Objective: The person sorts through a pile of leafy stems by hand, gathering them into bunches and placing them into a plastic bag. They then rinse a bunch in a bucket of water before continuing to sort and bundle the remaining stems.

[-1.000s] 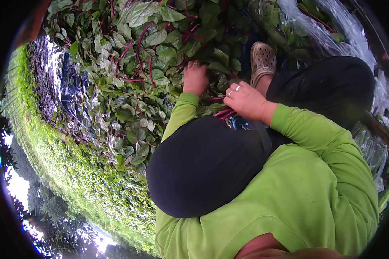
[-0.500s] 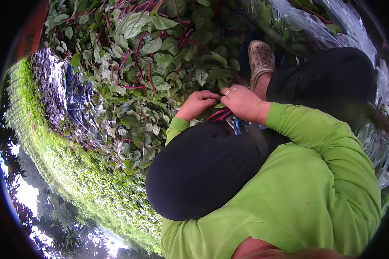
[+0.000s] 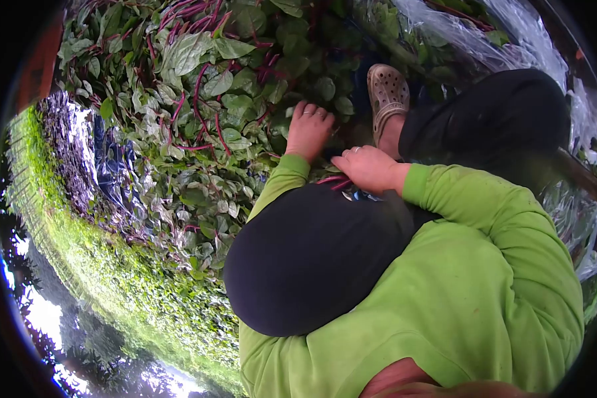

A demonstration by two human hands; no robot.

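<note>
My left hand (image 3: 309,131) reaches out over the pile of leafy greens with dark red stems (image 3: 235,99). Its fingers are somewhat apart and bent down towards the leaves, and I see nothing held in them. Closer to my body, my right hand (image 3: 370,168) is closed, with a ring on one finger. Red stems (image 3: 335,181) stick out beside and under it, above my raised knee; what lies inside the fingers is mostly hidden. A small patch of blue and white (image 3: 363,196) shows below that hand.
My dark-trousered knee (image 3: 312,259) rises in front of my body. A tan clog (image 3: 388,93) is on my foot beside the greens. Clear plastic sheeting (image 3: 484,46) lies at the upper right. Blue plastic (image 3: 116,159) and green plants (image 3: 152,278) extend leftward.
My left hand has moved away from the right hand, outward onto the leaves, and its fingers have spread. The right hand stays near the red stems. The view has shifted slightly.
</note>
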